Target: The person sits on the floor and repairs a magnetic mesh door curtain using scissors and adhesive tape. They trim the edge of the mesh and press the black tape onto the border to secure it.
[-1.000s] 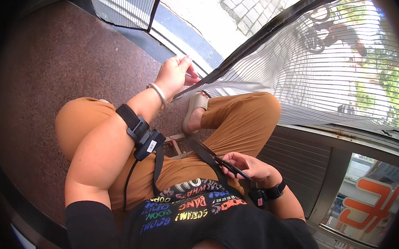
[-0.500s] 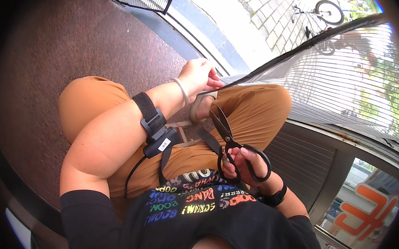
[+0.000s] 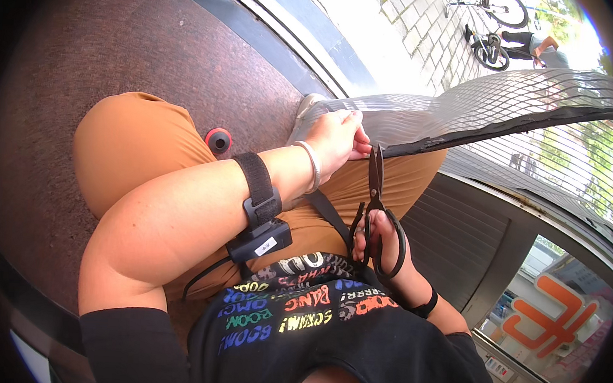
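Note:
My left hand (image 3: 338, 141) pinches the corner of a see-through striped curtain (image 3: 402, 120) with a black edge strip (image 3: 457, 139). The curtain stretches away to the right over my right knee. In my right hand (image 3: 384, 242) is a pair of black-handled scissors (image 3: 375, 185), with my fingers through the loops. Its blades point up and are almost closed. The tips are close to my left fingertips and the curtain's corner; whether they touch the curtain I cannot tell. A strap with a small black box (image 3: 261, 239) is on my left forearm.
A round red and black object (image 3: 218, 140) lies on the brown floor (image 3: 140, 48) by my left knee. Past a metal door sill (image 3: 307, 58) is a paved walkway with bicycles (image 3: 503, 10) and a person (image 3: 540, 48). A glass-panelled metal door (image 3: 552, 312) stands at the right.
My left hand has moved right with the curtain's corner, lifting the black edge. The scissors have turned upright, their blades have drawn together, and their tips have come near the left hand.

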`<state>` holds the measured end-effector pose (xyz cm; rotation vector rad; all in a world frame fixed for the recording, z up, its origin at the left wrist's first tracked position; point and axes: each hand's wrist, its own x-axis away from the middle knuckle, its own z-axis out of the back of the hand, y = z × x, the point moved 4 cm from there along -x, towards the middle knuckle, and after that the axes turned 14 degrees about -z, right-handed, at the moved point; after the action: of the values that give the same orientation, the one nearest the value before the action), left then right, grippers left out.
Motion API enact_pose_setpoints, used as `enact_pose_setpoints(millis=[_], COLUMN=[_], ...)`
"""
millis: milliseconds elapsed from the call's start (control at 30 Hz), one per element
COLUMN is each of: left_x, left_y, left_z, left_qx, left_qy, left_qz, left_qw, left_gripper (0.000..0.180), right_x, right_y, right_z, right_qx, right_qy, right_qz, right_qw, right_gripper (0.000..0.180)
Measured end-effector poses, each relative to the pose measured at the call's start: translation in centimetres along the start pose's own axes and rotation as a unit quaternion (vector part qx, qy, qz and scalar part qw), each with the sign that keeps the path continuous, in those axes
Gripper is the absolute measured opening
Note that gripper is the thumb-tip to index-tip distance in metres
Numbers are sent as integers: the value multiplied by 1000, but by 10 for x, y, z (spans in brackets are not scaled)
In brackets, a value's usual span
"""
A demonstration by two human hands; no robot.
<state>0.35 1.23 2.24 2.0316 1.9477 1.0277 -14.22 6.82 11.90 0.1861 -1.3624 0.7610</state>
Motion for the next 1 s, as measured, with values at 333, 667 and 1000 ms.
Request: enact_pose_setpoints(millis=[333,667,1000], left_x=[1,0,-5], left_y=[-15,-25,-25], left_z=[-14,-22,-26], left_qx=[-23,-71,-43], left_qy=[-31,-56,-52], left_qz=[12,4,10], left_qw=[999,996,998], left_gripper=[32,32,33], right_x=[1,5,1], right_y=[1,-3,-5], right_z=[-5,-5,-1], right_qx=[-110,-127,-109], right_qy=[29,53,69], right_qz=[48,32,37], right_qw=[992,990,991], right_gripper=[41,44,43])
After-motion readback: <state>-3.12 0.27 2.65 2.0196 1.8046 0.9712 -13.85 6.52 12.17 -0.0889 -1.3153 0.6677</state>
